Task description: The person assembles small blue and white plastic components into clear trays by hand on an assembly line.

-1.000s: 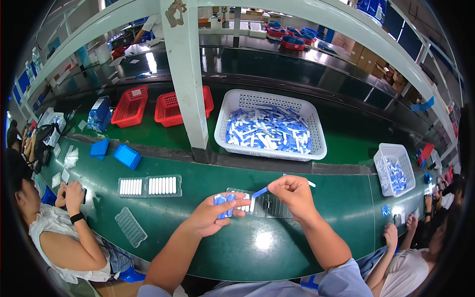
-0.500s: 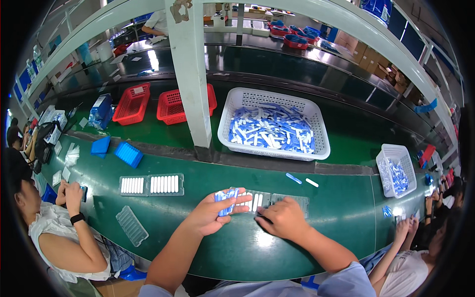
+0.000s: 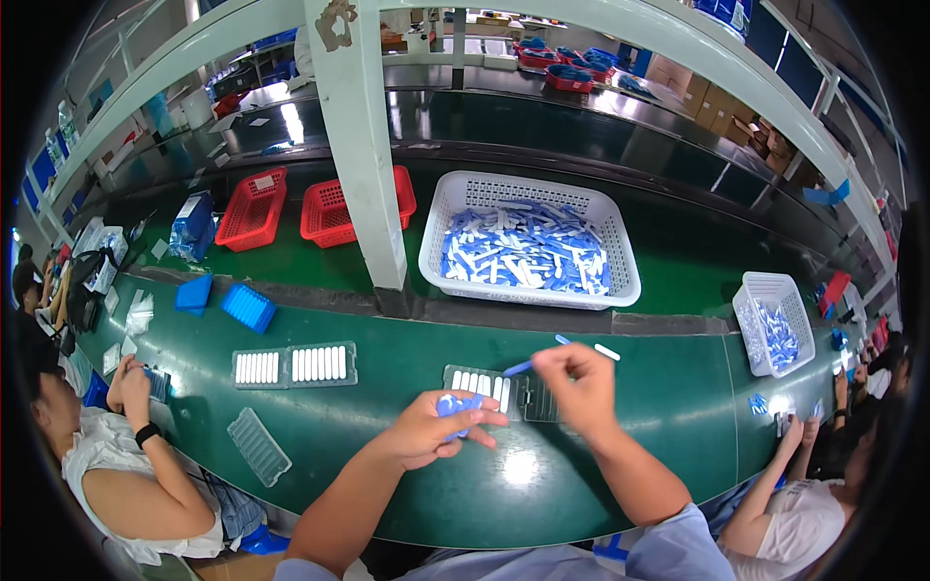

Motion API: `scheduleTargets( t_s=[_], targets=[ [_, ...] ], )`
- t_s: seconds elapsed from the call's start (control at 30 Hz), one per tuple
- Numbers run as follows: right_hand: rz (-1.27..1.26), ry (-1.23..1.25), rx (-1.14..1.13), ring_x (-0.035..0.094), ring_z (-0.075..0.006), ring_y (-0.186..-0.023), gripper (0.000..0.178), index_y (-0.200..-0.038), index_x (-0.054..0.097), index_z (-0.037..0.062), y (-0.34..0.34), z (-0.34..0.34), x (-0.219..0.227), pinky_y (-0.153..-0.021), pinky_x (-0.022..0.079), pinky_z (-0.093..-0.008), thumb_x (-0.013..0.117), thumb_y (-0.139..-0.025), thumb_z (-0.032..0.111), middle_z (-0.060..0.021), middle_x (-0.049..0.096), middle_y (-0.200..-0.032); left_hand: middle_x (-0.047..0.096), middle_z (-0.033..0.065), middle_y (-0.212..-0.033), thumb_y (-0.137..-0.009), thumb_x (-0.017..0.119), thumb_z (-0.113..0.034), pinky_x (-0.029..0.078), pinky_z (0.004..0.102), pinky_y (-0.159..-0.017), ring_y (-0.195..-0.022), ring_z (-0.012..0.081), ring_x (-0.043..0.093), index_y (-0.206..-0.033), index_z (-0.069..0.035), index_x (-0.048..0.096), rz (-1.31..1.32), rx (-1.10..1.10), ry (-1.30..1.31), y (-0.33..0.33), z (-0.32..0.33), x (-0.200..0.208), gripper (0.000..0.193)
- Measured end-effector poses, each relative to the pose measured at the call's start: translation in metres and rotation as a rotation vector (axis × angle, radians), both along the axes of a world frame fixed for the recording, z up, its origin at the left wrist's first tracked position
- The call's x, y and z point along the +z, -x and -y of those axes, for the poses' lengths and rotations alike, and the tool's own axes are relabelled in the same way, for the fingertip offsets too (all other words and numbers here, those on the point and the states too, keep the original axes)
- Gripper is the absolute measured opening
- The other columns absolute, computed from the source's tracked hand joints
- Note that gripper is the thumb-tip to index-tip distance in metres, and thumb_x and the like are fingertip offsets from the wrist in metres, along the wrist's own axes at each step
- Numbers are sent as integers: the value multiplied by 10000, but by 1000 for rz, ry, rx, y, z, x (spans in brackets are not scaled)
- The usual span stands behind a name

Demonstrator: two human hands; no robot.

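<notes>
My left hand point(image 3: 426, 438) is closed round a small bundle of blue-and-white slim sticks point(image 3: 453, 408), some of its fingers stretched out past them. My right hand point(image 3: 584, 389) pinches one blue stick point(image 3: 518, 368), raised above a clear plastic slotted tray point(image 3: 539, 407). White sticks point(image 3: 480, 384) lie side by side in the tray's left half. The right half is partly covered by my right hand. Beyond that hand, a blue stick point(image 3: 562, 340) and a white stick point(image 3: 606, 352) lie loose on the green table.
A large white basket point(image 3: 434, 232) full of sticks stands behind a dark ledge, beside a white post point(image 3: 363, 165). Red baskets point(image 3: 254, 232) stand further left. Another filled tray point(image 3: 286, 366) and a bare clear tray point(image 3: 259, 445) lie to the left. People work at both sides.
My right hand has lifted off the tray and now holds up a blue stick. My left hand has shifted slightly down and right with its bundle, uncovering more of the tray.
</notes>
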State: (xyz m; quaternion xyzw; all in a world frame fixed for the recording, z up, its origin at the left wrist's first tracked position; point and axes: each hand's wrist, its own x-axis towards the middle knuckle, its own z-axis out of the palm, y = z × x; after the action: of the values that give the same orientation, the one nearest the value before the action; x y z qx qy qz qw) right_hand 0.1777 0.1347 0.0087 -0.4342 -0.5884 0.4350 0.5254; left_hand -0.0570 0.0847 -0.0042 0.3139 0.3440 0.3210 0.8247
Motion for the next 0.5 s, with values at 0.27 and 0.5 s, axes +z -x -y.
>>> scheduleTargets(
  t_s=[0.27, 0.5],
  targets=[
    [-241, 272, -31, 479, -32, -564, 143, -884, 707, 24, -25, -9, 15, -512, 350, -205, 737, -946, 150, 11, 619, -676, 639, 154, -1232, -989, 654, -84, 370, 192, -501, -839, 130, 623, -1377, 18, 505, 103, 244, 39, 11, -4, -9, 428],
    [414, 82, 203, 622, -51, -645, 127, -853, 736, -12, -29, -5, 2, -600, 487, -214, 753, -897, 106, -30, 708, -720, 588, 163, -1332, -996, 615, -68, 397, 189, -540, -956, 162, 640, -1457, 9, 436, 164, 254, 176, 9, -9, -1, 501]
  ],
)
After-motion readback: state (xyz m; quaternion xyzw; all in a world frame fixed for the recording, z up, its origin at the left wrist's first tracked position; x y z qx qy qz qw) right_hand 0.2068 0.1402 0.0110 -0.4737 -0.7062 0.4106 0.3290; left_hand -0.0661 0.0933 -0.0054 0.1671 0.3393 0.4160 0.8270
